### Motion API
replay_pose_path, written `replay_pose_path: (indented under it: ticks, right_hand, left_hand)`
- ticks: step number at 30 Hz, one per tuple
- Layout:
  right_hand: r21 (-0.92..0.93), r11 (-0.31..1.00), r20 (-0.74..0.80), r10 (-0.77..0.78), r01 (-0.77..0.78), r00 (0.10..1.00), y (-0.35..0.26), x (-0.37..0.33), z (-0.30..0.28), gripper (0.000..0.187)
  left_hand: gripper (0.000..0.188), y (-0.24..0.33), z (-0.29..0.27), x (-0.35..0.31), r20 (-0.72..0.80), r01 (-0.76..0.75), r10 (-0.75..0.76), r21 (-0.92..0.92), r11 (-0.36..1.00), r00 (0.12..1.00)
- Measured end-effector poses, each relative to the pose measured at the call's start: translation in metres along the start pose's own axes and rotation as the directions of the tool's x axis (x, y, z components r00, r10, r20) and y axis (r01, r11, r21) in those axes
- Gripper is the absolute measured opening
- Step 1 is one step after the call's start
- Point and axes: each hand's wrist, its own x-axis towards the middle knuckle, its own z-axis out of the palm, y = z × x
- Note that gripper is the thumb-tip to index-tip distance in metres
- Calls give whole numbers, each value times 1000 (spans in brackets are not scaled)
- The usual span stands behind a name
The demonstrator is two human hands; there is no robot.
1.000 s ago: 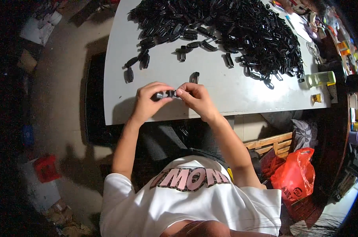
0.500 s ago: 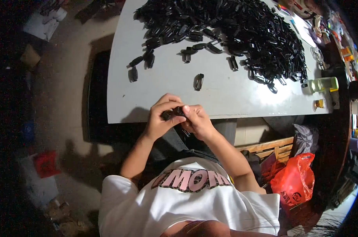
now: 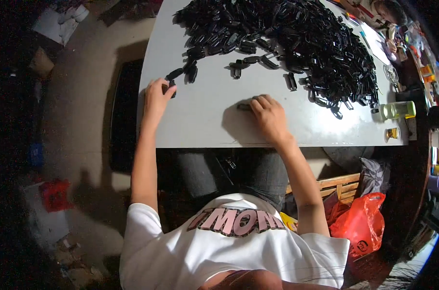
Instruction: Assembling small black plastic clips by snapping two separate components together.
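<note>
At the table's left edge is my left hand [image 3: 155, 99], its fingers closed on a small black oblong plastic piece [image 3: 171, 90]. Just beyond its fingertips lies another such piece [image 3: 175, 73]. My right hand [image 3: 269, 115] is over the front middle of the table, palm down with the fingers curled. Its fingertips are at the right end of a black plastic piece [image 3: 244, 107], which they partly cover. The thumb and whatever is under the palm are hidden.
A large heap of similar black pieces [image 3: 326, 53] covers the far side of the white table [image 3: 200, 125]. Strays lie along its near edge. A green-lidded bottle [image 3: 397, 110] and a small glass [image 3: 391, 133] stand at right. Another person [image 3: 391, 14] is at the far right.
My hands were together at the table's front edge, holding dark pieces. They have parted: the left reached forward and left, the right forward and right to the lone piece.
</note>
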Motion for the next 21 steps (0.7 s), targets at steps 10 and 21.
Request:
replay_pose_path:
  ticks: [10, 21]
  right_hand:
    - [853, -311, 490, 201, -419, 848, -73, 14, -24, 18]
    - [715, -369, 640, 6, -594, 768, -59, 5, -32, 35]
  left_hand:
    - [25, 72, -4, -55, 379, 136, 223, -723, 677, 898]
    - [24, 83, -21, -57, 213, -186, 468, -719, 669, 858]
